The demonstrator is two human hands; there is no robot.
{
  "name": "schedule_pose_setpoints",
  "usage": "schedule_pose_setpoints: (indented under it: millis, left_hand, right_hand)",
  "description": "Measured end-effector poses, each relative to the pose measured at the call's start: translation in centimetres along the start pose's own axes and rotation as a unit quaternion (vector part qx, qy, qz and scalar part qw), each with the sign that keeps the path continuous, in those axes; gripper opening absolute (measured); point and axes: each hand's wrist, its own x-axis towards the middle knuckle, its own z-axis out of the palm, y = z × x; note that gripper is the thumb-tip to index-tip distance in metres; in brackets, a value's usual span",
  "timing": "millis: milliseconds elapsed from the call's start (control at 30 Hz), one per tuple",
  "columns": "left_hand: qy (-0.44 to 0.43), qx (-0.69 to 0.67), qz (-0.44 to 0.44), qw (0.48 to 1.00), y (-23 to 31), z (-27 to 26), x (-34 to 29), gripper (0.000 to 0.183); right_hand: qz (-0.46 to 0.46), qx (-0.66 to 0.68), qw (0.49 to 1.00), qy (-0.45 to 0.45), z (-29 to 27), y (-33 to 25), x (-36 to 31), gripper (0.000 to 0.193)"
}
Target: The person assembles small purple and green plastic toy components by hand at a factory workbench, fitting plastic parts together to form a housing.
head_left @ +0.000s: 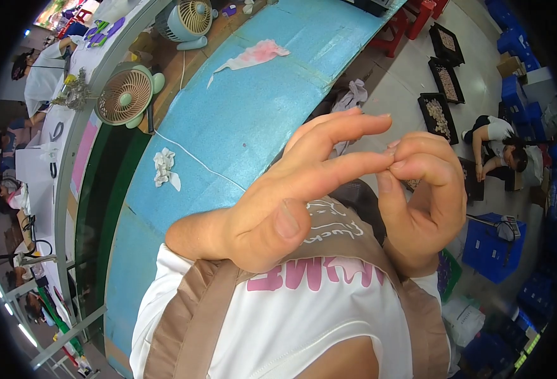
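The left hand (284, 183), fingers spread, touches its forefinger tip to the bent fingertips of the right hand (427, 199); whether those clamp anything is hidden. Beyond: a ribbed round fan (125, 99), crumpled tissue (163, 167), glossy blue tabletop (228, 120), black trays (455, 59) of indistinct pieces.

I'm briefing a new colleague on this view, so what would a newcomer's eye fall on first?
Probably the person's bare left hand and bare right hand, raised near the centre, with the right's bent fingertips meeting the left's outstretched index finger. Beyond them, the long, bright blue tabletop bears a pink-stained white tissue toward its far end. A round green fan with a beige grille stands at upper left.
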Motion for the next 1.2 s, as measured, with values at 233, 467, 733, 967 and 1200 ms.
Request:
schedule_pose_setpoints:
  millis: [233, 467, 733, 967, 1200]
  left_hand:
    - [0.010, 0.072, 0.022, 0.997, -0.7, -0.4, -0.1, 0.096]
    - [-0.003, 0.077, 0.058, 0.995, -1.0, -0.4, 0.2, 0.095]
    - [-0.024, -0.122, 0.013, 0.992, -1.4, 0.6, 0.3, 0.096]
    - [-0.032, -0.355, 0.040, 0.933, -2.0, 1.1, 0.5, 0.097]
    - [-0.048, -0.409, 0.027, 0.911, -1.8, 1.1, 0.8, 0.097]
  right_hand:
    - [0.029, 0.010, 0.999, -0.025, -0.3, -0.4, 0.4, 0.025]
    - [0.056, -0.013, 0.997, -0.051, -0.7, -0.6, 0.3, 0.021]
    - [0.024, -0.018, 0.999, -0.015, -0.4, -0.1, 0.1, 0.017]
    - [-0.016, 0.002, 0.998, -0.055, -1.2, -0.3, 0.1, 0.021]
    - [0.000, 0.004, 0.999, 0.051, -0.5, -0.2, 0.1, 0.026]
